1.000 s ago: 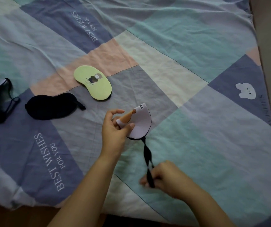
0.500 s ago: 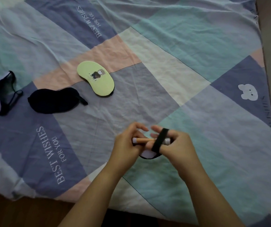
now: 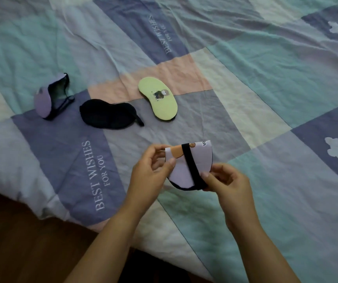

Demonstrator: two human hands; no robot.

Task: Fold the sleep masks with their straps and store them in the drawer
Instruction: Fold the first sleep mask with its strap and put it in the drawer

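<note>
I hold a white sleep mask (image 3: 201,160), folded in half, just above the bedspread, with its black strap (image 3: 191,166) wrapped across the front. My left hand (image 3: 149,174) pinches the mask's left edge. My right hand (image 3: 228,182) grips the lower right edge where the strap comes round. Farther back lie three more masks: a yellow-green mask (image 3: 160,100) flat, a black mask (image 3: 109,114) flat, and a lilac mask (image 3: 45,100) folded with its strap around it. No drawer is in view.
A patchwork bedspread (image 3: 266,88) in teal, lilac, pink and white covers the bed. Its near edge runs diagonally at lower left, with dark wooden floor (image 3: 21,242) below it.
The strap hung loose below the folded white mask; my right hand carried it up and around, and it now lies wrapped across the mask. The camera view has shifted, so the other masks appear more central.
</note>
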